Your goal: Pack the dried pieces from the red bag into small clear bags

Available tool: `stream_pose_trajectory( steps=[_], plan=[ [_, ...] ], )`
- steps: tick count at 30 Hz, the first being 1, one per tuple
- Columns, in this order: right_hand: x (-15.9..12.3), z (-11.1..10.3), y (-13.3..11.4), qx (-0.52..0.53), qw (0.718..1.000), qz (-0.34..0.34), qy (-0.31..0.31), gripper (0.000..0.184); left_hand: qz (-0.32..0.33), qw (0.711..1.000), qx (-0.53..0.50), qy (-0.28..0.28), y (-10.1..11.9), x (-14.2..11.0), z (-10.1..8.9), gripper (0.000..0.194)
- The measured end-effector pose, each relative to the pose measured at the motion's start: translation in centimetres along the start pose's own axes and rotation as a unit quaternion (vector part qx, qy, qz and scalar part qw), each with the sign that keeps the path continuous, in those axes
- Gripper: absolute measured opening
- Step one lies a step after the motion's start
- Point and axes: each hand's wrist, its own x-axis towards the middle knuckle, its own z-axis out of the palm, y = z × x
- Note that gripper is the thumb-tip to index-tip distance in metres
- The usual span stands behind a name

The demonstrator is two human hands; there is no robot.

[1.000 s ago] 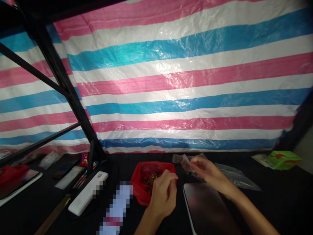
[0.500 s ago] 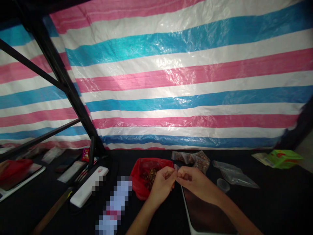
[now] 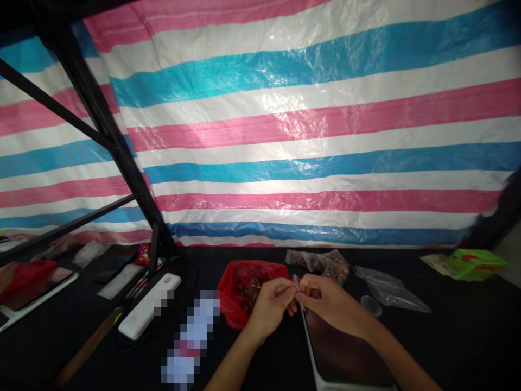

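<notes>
My left hand (image 3: 272,305) and my right hand (image 3: 331,304) meet fingertip to fingertip, both closed in a pinch. A narrow piece of clear plastic (image 3: 296,281) sticks up between them; its lower part is hidden by my fingers. Just left of my left hand is an opened red plastic bag (image 3: 230,304), holding loose brown dried bits (image 3: 250,288). Under my right hand and forearm lies a dark flat panel with a white edge (image 3: 345,353). Behind my right hand rest filled clear bags (image 3: 334,265) of brown bits.
To the right are an empty-looking clear bag (image 3: 386,288), a small round clear lid (image 3: 371,306) and a green packet (image 3: 474,264). At left lie a white power strip (image 3: 150,307), a wooden stick (image 3: 89,347) and another red bag (image 3: 30,279). A black metal frame (image 3: 109,138) rises there.
My joined fingertips have shifted slightly right, and more of the clear plastic shows above them. At the far left, the other red bag has moved a little.
</notes>
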Motion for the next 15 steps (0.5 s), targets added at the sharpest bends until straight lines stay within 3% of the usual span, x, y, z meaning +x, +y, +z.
stream_pose_trajectory(
  steps=[5,7,11,15],
  plan=[
    [-0.2,0.0,-0.6,-0.055,0.998,0.003,0.009,0.02,0.013,0.999,0.039,-0.018,-0.2,-0.4,0.3,0.049],
    [-0.3,0.2,-1.0,-0.099,0.995,0.002,0.027,0.017,0.048,0.996,0.073,-0.02,-0.2,-0.7,0.4,0.041],
    [-0.5,0.3,-1.9,-0.202,0.972,-0.012,0.12,0.016,0.128,0.983,0.131,0.0,0.0,-1.1,0.5,0.034],
    [-0.7,-0.2,-2.6,-0.197,0.963,-0.079,0.164,0.02,0.114,0.99,0.084,0.021,0.5,-1.0,0.3,0.031]
  ],
)
